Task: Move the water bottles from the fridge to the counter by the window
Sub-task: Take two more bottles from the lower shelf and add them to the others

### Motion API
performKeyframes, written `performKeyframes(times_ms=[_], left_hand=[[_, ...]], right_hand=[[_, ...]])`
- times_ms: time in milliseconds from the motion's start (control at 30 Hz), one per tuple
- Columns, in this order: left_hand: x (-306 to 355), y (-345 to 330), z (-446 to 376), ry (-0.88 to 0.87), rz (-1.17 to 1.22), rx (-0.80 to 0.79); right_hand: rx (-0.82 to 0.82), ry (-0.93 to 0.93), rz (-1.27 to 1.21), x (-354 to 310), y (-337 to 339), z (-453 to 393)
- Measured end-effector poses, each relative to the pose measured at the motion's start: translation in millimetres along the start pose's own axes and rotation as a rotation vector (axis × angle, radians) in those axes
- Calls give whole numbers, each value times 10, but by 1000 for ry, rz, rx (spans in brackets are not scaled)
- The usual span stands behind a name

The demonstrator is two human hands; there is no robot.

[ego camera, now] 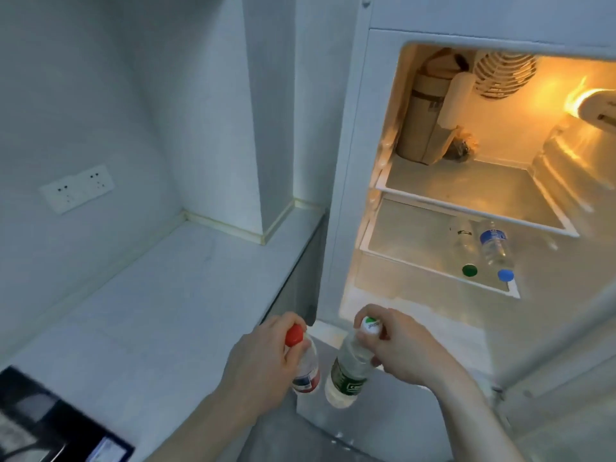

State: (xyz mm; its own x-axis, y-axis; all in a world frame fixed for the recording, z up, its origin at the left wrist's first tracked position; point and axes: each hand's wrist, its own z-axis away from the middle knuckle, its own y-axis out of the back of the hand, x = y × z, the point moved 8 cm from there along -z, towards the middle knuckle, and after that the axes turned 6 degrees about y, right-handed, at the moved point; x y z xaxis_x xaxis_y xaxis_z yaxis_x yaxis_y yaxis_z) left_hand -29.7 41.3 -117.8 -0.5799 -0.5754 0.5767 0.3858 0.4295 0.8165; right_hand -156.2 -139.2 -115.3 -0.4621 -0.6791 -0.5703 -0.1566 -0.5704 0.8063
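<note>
From the head view, the left hand (263, 356) grips the neck of a clear plastic water bottle with a red cap (305, 361), fingers curled round it just below the cap. Just to its right, the right hand (396, 348) pinches the top of a clear plastic water bottle with a white-and-green cap and a dark green label (346, 375), fingertips closed round the cap. Both bottles hang near the bottom of the open white fridge (353, 161), close together but apart. On the lower fridge shelf (400, 258), further in and to the right, lie two more clear bottles side by side: one with a green cap (465, 248) and one with a blue cap and blue label (495, 250). To the left stretches a pale counter (150, 295) with a white wall socket (76, 188) above it.
</note>
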Motion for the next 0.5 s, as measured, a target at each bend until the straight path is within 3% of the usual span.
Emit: performKeyframes(times_ms=[200, 501], left_hand=[[-802, 278, 859, 209, -48, 53], [-1580, 952, 1755, 553, -8, 272]], right_hand=[[-222, 170, 3, -709, -929, 91], [-456, 533, 94, -1942, -1603, -127]])
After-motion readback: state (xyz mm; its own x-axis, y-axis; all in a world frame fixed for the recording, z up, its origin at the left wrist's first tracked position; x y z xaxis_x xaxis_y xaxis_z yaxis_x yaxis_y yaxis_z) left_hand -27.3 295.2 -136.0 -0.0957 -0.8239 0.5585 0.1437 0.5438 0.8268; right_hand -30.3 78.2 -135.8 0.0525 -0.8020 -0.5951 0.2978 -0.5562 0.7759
